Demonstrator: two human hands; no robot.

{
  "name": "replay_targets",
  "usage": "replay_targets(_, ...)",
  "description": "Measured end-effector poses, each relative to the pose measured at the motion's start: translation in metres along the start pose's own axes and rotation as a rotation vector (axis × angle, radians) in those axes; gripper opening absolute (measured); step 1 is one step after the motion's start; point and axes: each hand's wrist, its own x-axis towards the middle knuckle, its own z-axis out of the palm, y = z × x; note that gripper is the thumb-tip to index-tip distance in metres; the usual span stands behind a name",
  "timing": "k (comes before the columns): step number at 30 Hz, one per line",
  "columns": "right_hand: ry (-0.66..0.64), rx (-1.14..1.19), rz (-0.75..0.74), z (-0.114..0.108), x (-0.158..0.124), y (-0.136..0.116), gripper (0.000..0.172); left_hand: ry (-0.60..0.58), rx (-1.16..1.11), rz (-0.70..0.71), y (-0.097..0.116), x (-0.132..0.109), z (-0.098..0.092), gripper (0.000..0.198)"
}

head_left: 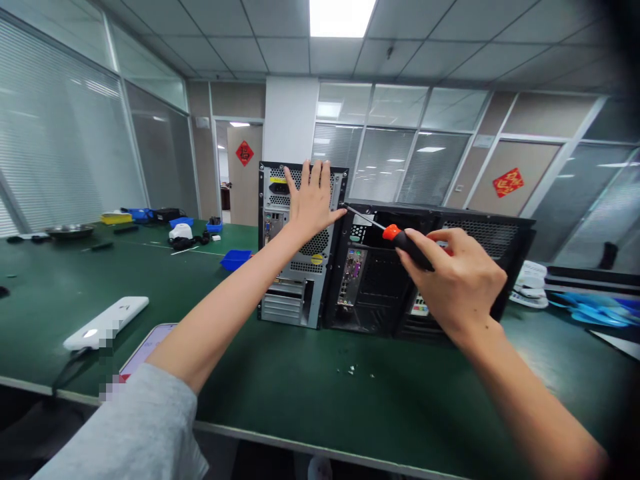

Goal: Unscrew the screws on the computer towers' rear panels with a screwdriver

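Observation:
My right hand (457, 280) grips a screwdriver (411, 247) with a black and orange handle. Its shaft points left, and the tip is at the upper right edge of the computer case (285, 310), close to my left thumb. Fingers spread, my left hand (313, 200) lies flat against the upper back of that grey case, which stands upright with its rear towards me. Beside it on the right stands a black computer case (385, 307) with its ports showing. Another black case (480, 230) adjoins it, partly hidden behind my right hand.
Several small screws (351, 370) lie on the green table (300, 400) before the cases. To the left are a white power bank (107, 323), a phone (145, 347) and a blue tray (236, 260). Blue packaging (595, 308) lies at the far right.

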Motion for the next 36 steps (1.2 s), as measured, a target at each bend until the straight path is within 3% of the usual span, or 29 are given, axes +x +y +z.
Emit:
replay_targets(7, -0.027, -0.06, -0.048, -0.012, 0.011, -0.01, 0.025, 0.009, 0.059, -0.005, 0.003, -0.002, -0.005, 0.091)
replay_targets(15, -0.041, -0.227, -0.231, -0.026, 0.022, -0.025, 0.024, -0.007, 0.057, -0.005, 0.003, -0.002, -0.007, 0.091)
replay_targets(22, -0.154, -0.094, -0.245, -0.042, 0.042, -0.042, 0.028, -0.021, 0.022, -0.008, 0.003, -0.002, -0.006, 0.091)
replay_targets(29, -0.216, -0.065, -0.448, -0.05, 0.059, -0.048, 0.03, -0.026, 0.111, -0.008, 0.005, -0.002, -0.009, 0.089)
replay_targets(36, -0.251, -0.153, -0.494, -0.058, 0.071, -0.049, 0.032, 0.003, 0.043, 0.008, 0.004, -0.003, -0.007, 0.086)
